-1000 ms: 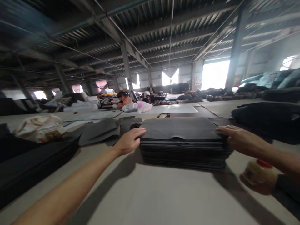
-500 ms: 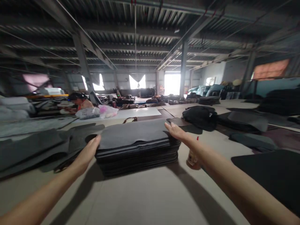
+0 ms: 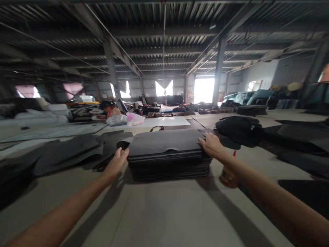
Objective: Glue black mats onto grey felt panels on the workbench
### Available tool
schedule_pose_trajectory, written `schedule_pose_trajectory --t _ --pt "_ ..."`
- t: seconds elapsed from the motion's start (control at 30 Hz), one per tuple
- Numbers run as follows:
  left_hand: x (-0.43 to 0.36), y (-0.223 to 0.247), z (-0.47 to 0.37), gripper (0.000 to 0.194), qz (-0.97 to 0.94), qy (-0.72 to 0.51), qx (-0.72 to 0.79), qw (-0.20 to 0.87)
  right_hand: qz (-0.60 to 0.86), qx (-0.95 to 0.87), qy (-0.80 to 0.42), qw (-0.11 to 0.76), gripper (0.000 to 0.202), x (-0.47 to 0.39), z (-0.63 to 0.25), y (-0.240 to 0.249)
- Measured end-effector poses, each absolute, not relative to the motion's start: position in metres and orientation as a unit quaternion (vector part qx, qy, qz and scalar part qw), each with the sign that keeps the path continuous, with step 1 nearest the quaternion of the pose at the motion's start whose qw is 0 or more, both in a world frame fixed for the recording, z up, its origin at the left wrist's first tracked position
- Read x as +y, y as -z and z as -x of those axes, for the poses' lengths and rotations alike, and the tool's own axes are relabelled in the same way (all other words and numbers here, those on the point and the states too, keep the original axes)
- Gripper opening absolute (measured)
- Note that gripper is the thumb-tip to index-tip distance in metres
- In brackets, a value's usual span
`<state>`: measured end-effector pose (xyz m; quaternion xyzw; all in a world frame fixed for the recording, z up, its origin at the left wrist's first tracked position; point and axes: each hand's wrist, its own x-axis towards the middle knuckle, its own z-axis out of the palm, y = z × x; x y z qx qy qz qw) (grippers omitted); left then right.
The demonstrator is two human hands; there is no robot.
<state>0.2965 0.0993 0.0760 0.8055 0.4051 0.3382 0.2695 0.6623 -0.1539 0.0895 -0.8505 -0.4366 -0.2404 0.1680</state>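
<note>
A thick stack of dark grey sheets (image 3: 167, 144) lies on the pale table (image 3: 151, 212) in front of me, its upper sheets slightly uneven at the near edge. At the stack's left end is my left hand (image 3: 118, 162), fingertips near the top corner and nothing clearly gripped. My right hand (image 3: 211, 145) touches the upper right end of the stack, its fingers bent at the top sheets' edge. Whether those fingers pinch a sheet is too small to tell.
Dark sheets (image 3: 74, 154) spread on the left. A black bundle (image 3: 238, 132) and more dark pieces (image 3: 300, 137) lie right. A bottle with a red tip (image 3: 228, 176) stands beside my right forearm. Plastic bags (image 3: 135, 119) and a person (image 3: 111, 109) are farther back.
The view has turned left, so the stack and both hands appear farther right. My left hand's fingers are more bent, and my right hand's fingers have curled at the stack's corner.
</note>
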Motion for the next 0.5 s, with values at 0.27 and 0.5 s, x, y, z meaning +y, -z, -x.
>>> schedule_pose_trajectory --t 0.27,0.5 --pt "-0.001 -0.005 -0.108 0.072 -0.844 -0.215 0.443 0.212 0.599 -0.696 0.325 0.228 0.035 -0.176 -0.581 -0.06" --pt "-0.083 0.019 -0.053 0.066 -0.88 -0.166 0.42 0.145 0.43 -0.81 0.238 0.32 0.028 -0.106 -0.529 0.055"
